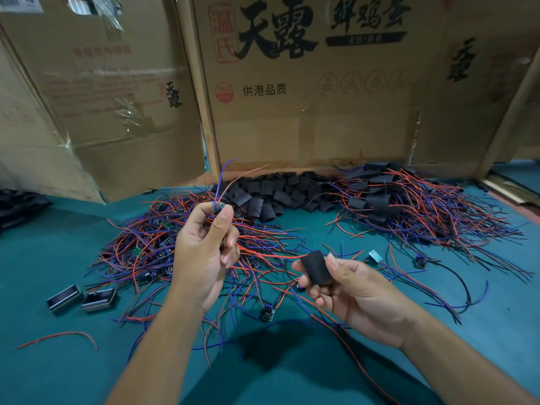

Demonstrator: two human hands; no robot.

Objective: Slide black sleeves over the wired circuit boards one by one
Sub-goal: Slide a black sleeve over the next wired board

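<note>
Left hand (204, 252) pinches wired board (218, 206); right hand (350, 290) holds black sleeve (315, 266) apart

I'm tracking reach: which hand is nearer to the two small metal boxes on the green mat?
Left. The left hand is raised just right of the metal boxes, holding a wired board; the right hand is farther right, pinching a black sleeve.

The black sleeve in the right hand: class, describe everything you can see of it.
The sleeve is a short, matte black tube that looks soft and flexible, slightly wider at its lower end. It stands roughly upright above the green table, with nothing threaded through it. The right hand pinches it, with fingertips on its left side and behind it, and a finger along its right. It is apart from the left hand, which holds a wired board.
</note>
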